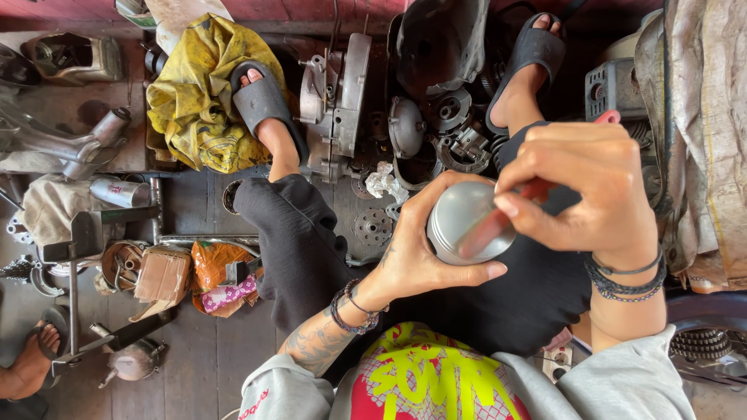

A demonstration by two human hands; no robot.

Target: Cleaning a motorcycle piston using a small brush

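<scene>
My left hand (416, 260) cups a round grey metal piston (459, 218) over my lap, fingers wrapped around its side. My right hand (583, 187) grips a red-handled tool (498, 222) whose shaft lies across the piston's flat top; the handle's end pokes out past my knuckles. Both wrists wear dark bead bracelets. My legs in black trousers and grey slide sandals stretch out below the hands.
Engine parts lie on the dark wooden floor: a grey crankcase (336, 101), round covers (406, 128), a sprocket (372, 227). A yellow cloth (198, 93) sits by my left foot. A cardboard box (162, 274) and another person's sandalled foot (35, 354) are at the left.
</scene>
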